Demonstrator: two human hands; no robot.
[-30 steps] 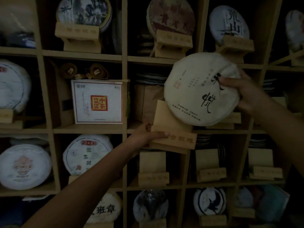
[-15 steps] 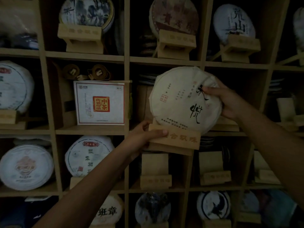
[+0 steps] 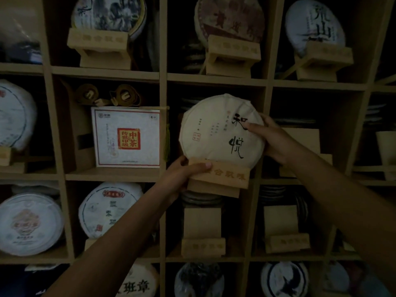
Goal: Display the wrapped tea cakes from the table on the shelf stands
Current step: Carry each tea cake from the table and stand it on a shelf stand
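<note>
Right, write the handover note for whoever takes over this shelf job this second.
Left hand grips the wooden stand by its left end, in front of the middle cubby.
Right hand holds the right edge of the wrapped tea cake, whose lower edge sits behind the stand's front lip.
Done: cake seated on the stand, both not yet let go.
Left: settle the stand on its shelf, release. Two empty stands wait in the cubbies below; the table is out of view.

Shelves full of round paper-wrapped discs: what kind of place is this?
Probably a tea shop or a tea collector's display. A wooden cubby shelf holds wrapped tea cakes on small wooden stands, next to a boxed tea with a red seal. The person is setting another tea cake on a stand.
</note>
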